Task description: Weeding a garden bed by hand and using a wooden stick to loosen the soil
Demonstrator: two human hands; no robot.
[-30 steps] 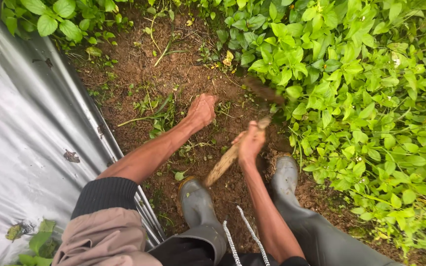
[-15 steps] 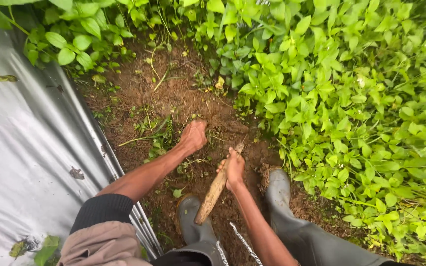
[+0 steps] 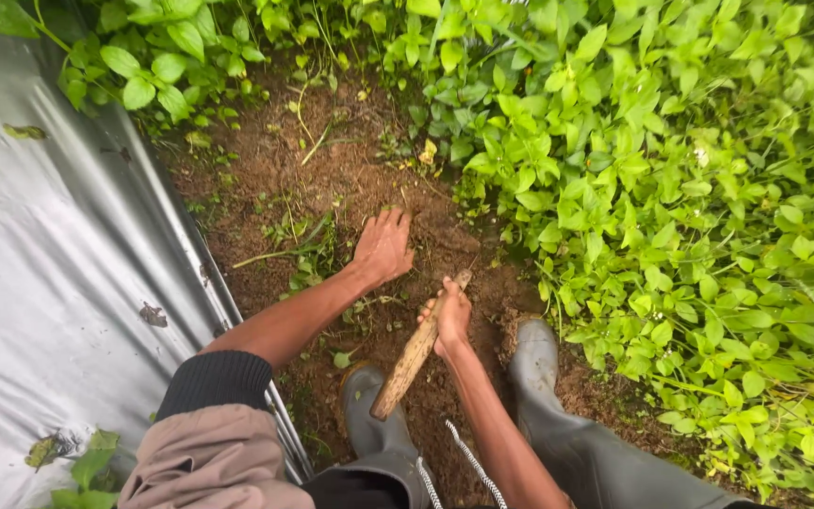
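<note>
Right hand [image 3: 451, 318] is closed around a wooden handle [image 3: 415, 355], soil-stained and tilted, its free end lying just above the left grey rubber boot [image 3: 376, 415]; the working end beyond the hand is hidden against the soil. Left hand [image 3: 383, 247] lies flat with fingers spread on the bare brown soil [image 3: 332, 179], holding nothing, just beside a few thin green weeds [image 3: 299, 247]. The 2 boots stand on the soil below the hands, the right boot [image 3: 536, 363] touching the dense leafy green plants [image 3: 690, 217]. Left of the soil patch runs a sheet of grey plastic mulch [image 3: 40, 283], bearing scattered fallen leaves. No packages, labels or signs in view.
</note>
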